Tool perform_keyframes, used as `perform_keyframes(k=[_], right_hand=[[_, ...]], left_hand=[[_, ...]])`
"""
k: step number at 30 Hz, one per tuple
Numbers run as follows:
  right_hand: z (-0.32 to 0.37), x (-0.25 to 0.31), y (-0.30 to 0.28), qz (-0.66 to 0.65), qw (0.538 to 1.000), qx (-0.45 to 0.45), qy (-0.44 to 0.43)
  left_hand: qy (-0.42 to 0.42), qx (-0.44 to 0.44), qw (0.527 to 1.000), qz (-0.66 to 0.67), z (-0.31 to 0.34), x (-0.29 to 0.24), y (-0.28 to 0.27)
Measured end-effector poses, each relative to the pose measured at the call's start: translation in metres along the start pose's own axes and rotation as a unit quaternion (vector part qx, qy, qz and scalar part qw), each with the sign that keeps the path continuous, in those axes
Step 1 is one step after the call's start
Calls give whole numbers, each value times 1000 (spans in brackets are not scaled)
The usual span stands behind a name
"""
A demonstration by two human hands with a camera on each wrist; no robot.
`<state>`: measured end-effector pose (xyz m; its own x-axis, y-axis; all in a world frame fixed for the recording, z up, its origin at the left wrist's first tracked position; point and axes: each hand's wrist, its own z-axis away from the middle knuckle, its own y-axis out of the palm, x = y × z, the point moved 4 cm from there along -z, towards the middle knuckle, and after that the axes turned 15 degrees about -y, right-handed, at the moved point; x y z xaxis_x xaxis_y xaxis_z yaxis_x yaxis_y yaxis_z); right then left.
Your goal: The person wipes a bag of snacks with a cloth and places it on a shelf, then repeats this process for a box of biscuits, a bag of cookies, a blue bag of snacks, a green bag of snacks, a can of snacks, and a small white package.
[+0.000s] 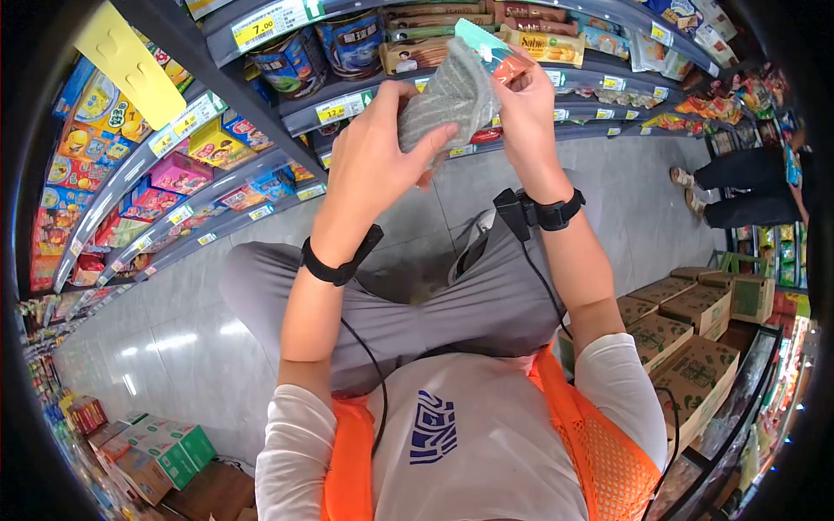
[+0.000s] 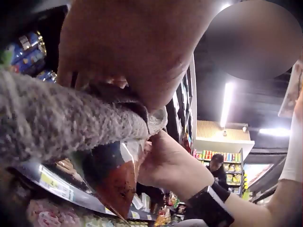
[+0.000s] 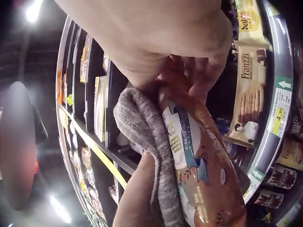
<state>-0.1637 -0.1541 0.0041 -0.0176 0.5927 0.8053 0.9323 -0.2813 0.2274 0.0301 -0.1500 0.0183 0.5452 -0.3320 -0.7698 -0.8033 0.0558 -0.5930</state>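
A grey cloth (image 1: 447,97) is in my left hand (image 1: 369,161), its thumb lying over the front of the cloth. Behind and beside the cloth is a snack packet (image 1: 508,65), orange-brown with a teal top edge. My right hand (image 1: 532,117) grips one end of this packet. Up close in the right wrist view, the packet (image 3: 215,175) has brown and white printing, and the folded cloth (image 3: 139,118) lies along its side. The left wrist view has the cloth (image 2: 61,118) bunched under the left hand, overlapping much of the packet (image 2: 116,177).
Shelves with biscuit packets (image 1: 547,48), blue tubs (image 1: 352,43) and price labels stand in front. Boxed snacks (image 1: 178,169) fill the left shelves. Cardboard cartons (image 1: 695,382) are stacked at right, green-and-white boxes (image 1: 169,447) at lower left. Another person's legs (image 1: 751,184) show at far right.
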Motion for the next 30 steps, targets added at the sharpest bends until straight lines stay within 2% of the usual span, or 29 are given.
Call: perform_keyframes(k=[2,5,8,11,14,17,20,26,29,30], right_hand=[[-1,-2,-1,-12,1000,-10,-2],[-1,-11,-3,-9,1000,4,1],[-1,-13,-3,9,1000,21,-4],[1,-8,1,22,1000,20,2],[1,-2,5,52,997,49,20],[3,-14,4,68,995,78,18],[5,-12,9,68,994,90,8],[5,-16,10,88,988,125,35],[7,-12,13,70,984,154,60],[9,-14,15,55,985,154,63]], left_hand=[[6,-16,1000,-4,-2,-1,-1],[190,-100,976,-27,-5,-2,-1],[184,-62,979,-67,-3,-4,2],[66,-40,994,-82,-3,-4,-2],[-63,25,994,84,-9,12,-4],[-108,109,983,96,-12,22,-1],[-48,80,996,-2,-9,19,0],[-132,30,985,107,-18,31,-10],[-1,-107,992,65,-22,32,-19],[55,-110,991,59,-20,28,-19]])
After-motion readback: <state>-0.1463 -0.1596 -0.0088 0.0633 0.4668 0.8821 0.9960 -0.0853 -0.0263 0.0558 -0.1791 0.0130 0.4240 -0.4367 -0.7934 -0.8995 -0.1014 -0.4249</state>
